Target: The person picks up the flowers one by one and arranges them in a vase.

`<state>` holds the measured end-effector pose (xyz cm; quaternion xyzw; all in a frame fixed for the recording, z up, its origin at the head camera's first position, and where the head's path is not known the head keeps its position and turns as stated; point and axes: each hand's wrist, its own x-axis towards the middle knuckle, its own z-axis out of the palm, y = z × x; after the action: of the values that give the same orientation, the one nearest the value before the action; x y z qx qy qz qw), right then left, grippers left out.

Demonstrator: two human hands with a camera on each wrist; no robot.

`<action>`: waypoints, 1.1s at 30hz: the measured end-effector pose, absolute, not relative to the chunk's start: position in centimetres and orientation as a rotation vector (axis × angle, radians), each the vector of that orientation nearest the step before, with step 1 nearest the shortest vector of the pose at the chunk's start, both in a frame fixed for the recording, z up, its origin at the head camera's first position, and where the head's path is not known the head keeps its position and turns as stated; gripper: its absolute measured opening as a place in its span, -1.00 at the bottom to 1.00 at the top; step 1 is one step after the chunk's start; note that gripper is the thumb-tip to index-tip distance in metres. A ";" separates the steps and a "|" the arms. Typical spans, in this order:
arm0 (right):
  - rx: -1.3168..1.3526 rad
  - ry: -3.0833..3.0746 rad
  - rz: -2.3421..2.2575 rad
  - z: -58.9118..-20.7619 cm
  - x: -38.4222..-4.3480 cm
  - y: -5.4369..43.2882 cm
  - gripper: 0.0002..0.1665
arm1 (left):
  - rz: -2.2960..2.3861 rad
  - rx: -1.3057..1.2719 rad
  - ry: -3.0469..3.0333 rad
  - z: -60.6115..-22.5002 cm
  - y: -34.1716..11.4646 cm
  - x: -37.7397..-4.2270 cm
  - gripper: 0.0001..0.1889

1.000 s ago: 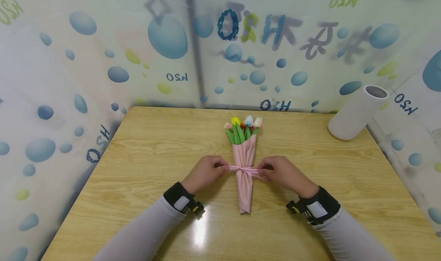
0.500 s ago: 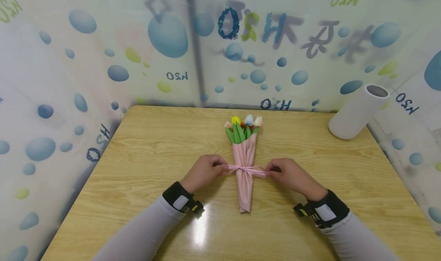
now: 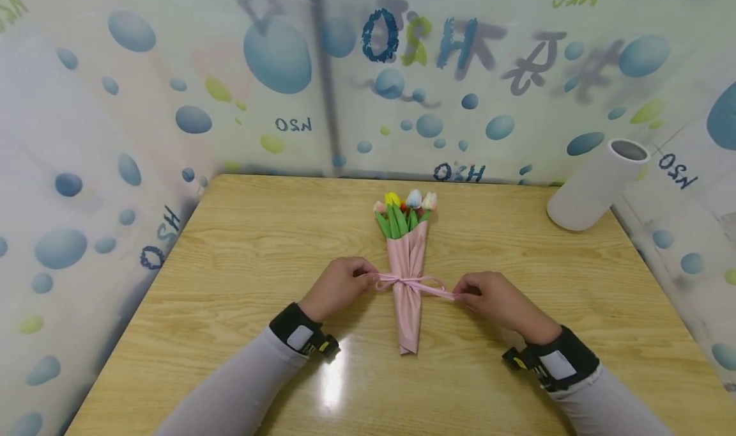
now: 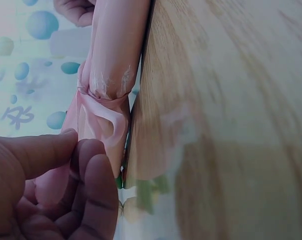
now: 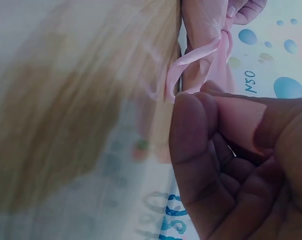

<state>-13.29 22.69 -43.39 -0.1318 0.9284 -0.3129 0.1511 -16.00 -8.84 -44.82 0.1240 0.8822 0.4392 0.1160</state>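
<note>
A bouquet of tulips (image 3: 400,209) in pink wrapping paper (image 3: 409,324) lies on the table, blooms toward the far edge. Round its middle a pink ribbon (image 3: 427,288) is tied, with a knot at the front and loops or tails out to both sides. My left hand (image 3: 342,287) pinches the ribbon between thumb and fingers left of the bouquet; the left wrist view shows a ribbon loop (image 4: 113,122) by those fingertips. To the right, my right hand (image 3: 499,302) pinches the other ribbon end, which is stretched out from the knot. Part of it is hidden in the fingers.
A white cylindrical vase (image 3: 595,186) stands at the table's back right corner. The wooden table (image 3: 259,231) reaches to a patterned wall covering (image 3: 345,123) at the back and sides. Black straps with small cameras sit on both wrists.
My right hand has moved right and a little toward me, drawing the ribbon out longer from the knot. The left hand stays nearly in place. Loops at the knot show more plainly.
</note>
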 end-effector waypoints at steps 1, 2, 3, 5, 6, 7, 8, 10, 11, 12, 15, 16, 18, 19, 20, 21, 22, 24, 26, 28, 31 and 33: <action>-0.371 2.659 -0.901 -43.4 -13.2 22.8 -0.92 | 1.286 0.362 2.586 -44.8 -8.8 -16.0 -0.90; -0.363 2.650 -0.905 -43.5 -13.2 22.8 -0.92 | 1.285 0.362 2.587 -44.8 -8.8 -16.0 -0.90; -0.356 2.643 -0.905 -43.5 -13.1 22.9 -0.92 | 1.284 0.361 2.588 -44.8 -8.9 -16.0 -0.90; -0.348 2.637 -0.908 -43.6 -13.0 23.0 -0.93 | 1.284 0.359 2.586 -44.8 -8.9 -16.0 -0.90; -0.345 2.635 -0.909 -43.7 -13.0 23.1 -0.93 | 1.287 0.358 2.584 -44.8 -8.9 -16.0 -0.90; -0.352 2.637 -0.909 -43.8 -12.9 23.1 -0.93 | 1.289 0.358 2.582 -44.8 -8.9 -16.1 -0.90; -0.353 2.638 -0.909 -43.8 -12.9 23.2 -0.94 | 1.291 0.359 2.580 -44.7 -8.9 -16.1 -0.90; -0.365 2.652 -0.905 -44.0 -12.9 23.3 -0.94 | 1.296 0.359 2.580 -44.8 -9.0 -16.1 -0.90; -0.371 2.655 -0.903 -44.0 -12.9 23.3 -0.94 | 1.297 0.358 2.580 -44.8 -9.0 -16.1 -0.89; -0.379 2.660 -0.898 -44.0 -12.9 23.3 -0.93 | 1.297 0.356 2.580 -44.8 -9.0 -16.1 -0.89; -0.420 2.685 -0.853 -43.8 -12.9 23.1 -0.95 | 1.294 0.345 2.579 -44.8 -9.0 -16.1 -0.87; -0.435 2.691 -0.834 -43.7 -12.9 23.0 -0.98 | 1.294 0.343 2.577 -44.8 -9.0 -16.1 -0.87; -0.475 2.717 -0.786 -43.2 -12.9 22.6 -0.94 | 1.294 0.343 2.576 -44.7 -9.1 -16.1 -0.87; -0.497 2.734 -0.761 -43.0 -12.9 22.4 -0.89 | 1.294 0.343 2.577 -44.7 -9.1 -16.1 -0.87; -0.518 2.752 -0.744 -42.7 -12.8 22.1 -0.85 | 1.295 0.345 2.579 -44.8 -9.0 -16.2 -0.87; -0.539 2.766 -0.736 -42.4 -12.8 21.8 -0.82 | 1.296 0.346 2.579 -44.8 -9.0 -16.2 -0.88; -0.561 2.777 -0.738 -42.1 -12.8 21.4 -0.80 | 1.298 0.348 2.579 -44.8 -9.0 -16.2 -0.88; -0.609 2.791 -0.756 -41.7 -12.7 20.5 -0.80 | 1.297 0.344 2.581 -44.8 -9.1 -16.2 -0.88; -0.650 2.794 -0.786 -41.4 -12.8 19.6 -0.83 | 1.293 0.343 2.585 -44.8 -9.0 -16.2 -0.88; -0.676 2.786 -0.803 -41.5 -13.1 18.7 -0.86 | 1.291 0.348 2.587 -44.8 -9.0 -16.2 -0.88; -0.685 2.779 -0.814 -41.8 -13.4 17.7 -0.89 | 1.290 0.363 2.590 -44.8 -9.0 -16.1 -0.88; -0.679 2.768 -0.827 -42.1 -13.6 17.3 -0.89 | 1.297 0.373 2.589 -44.9 -9.0 -16.1 -0.89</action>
<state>-13.56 17.35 -42.08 -0.2278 0.9293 -0.2775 0.0869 -16.09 -8.96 -44.87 0.1270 0.8812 0.4416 0.1108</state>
